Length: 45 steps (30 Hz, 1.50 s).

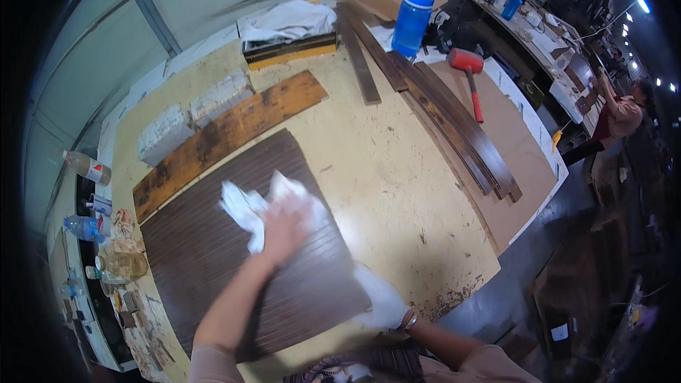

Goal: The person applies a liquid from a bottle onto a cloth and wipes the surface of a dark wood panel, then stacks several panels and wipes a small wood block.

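A dark brown wooden panel with fine parallel grooves lies flat on the worktable before me. My left hand, bare and blurred by motion, presses a white cloth onto its upper right part. Part of the cloth trails out to the left of the hand. In a white glove, my right hand grips the panel at its near right corner; some of its fingers are hidden. An orange-brown stained board lies just beyond the panel's far edge.
Two white wrapped blocks stand beyond the board. Dark wood strips, a red mallet and a blue water bottle are at the right and back. Bottles line the left. Another person stands at a farther bench.
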{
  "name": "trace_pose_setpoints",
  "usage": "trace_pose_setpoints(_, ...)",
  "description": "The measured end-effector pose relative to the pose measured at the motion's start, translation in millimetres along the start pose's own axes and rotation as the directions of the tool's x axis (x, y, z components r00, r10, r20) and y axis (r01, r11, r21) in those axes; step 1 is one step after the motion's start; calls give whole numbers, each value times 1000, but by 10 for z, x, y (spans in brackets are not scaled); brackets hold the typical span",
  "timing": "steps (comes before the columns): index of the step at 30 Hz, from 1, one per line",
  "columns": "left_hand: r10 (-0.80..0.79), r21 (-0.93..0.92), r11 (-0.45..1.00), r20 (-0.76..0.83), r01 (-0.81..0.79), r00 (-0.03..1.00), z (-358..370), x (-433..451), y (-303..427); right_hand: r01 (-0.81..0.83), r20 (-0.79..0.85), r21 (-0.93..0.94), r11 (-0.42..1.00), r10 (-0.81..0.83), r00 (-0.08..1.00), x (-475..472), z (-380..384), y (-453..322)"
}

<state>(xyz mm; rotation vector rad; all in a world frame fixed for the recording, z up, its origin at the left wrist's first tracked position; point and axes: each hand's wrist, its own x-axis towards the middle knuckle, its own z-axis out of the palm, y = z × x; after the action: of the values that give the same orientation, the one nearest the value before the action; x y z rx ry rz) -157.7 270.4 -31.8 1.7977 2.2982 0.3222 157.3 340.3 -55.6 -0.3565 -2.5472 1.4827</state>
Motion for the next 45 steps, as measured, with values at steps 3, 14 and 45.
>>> trace_pose_setpoints(3, -366, 42, 918, -294, 395, 883, -132, 309, -859, -4, 41, -38, 999, 6, 999, 59, -3, -113)
trace_pose_setpoints(14, -287, 159, 917, -368, 364, 884, -59, 777, -965, -20, 25, -34, 999, 21, 999, 99, -59, -157)
trace_pose_setpoints(45, -694, -444, 701, -240, 559, 679, -638, 472, -2406, -41, -193, 530, 847, 167, 967, 3995, -501, 386)
